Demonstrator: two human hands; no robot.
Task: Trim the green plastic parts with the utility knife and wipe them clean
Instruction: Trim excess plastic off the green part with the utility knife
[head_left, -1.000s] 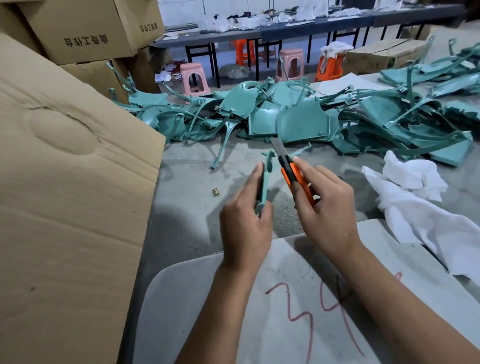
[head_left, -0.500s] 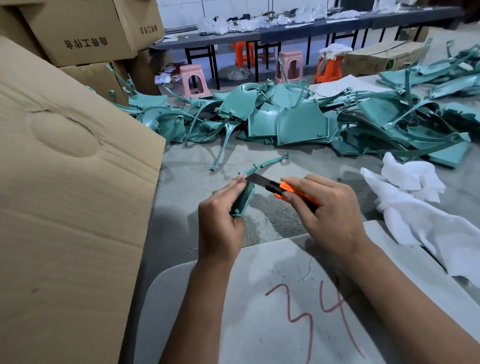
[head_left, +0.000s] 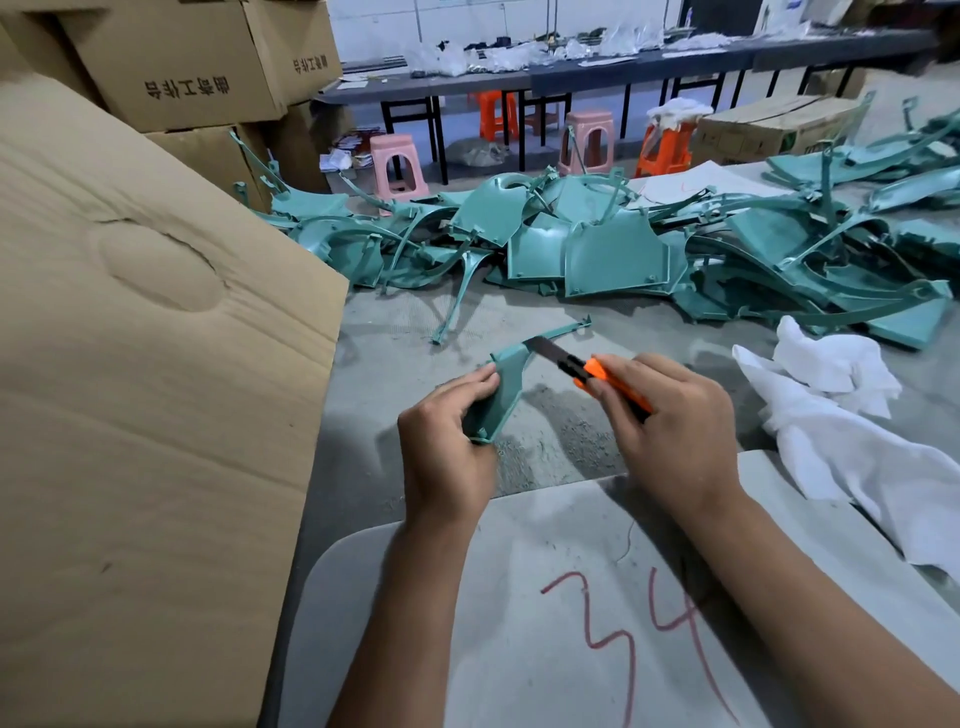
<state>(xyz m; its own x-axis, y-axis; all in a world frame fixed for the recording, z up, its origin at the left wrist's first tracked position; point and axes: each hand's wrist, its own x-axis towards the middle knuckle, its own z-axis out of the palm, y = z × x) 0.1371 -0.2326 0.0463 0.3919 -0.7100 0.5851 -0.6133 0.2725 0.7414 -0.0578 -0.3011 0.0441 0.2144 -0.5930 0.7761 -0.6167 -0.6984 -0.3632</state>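
Observation:
My left hand (head_left: 447, 457) grips a small green plastic part (head_left: 501, 392) by its wide lower end; a thin arm of the part runs up and right over the table. My right hand (head_left: 670, 426) holds an orange utility knife (head_left: 602, 382) with its blade extended, the blade tip touching the part's upper edge. A large pile of green plastic parts (head_left: 613, 249) lies across the table behind. A white cloth (head_left: 852, 431) is crumpled at the right.
A big cardboard sheet (head_left: 145, 405) leans at the left, with stacked cardboard boxes (head_left: 197, 67) behind it. A grey board marked "34" (head_left: 571, 613) lies under my forearms. Pink and orange stools (head_left: 397, 161) and long tables stand in the background.
My left hand has turned the green part from upright to lying angled and shifted left. The knife swung from pointing up to pointing left, its blade now on the part's upper edge.

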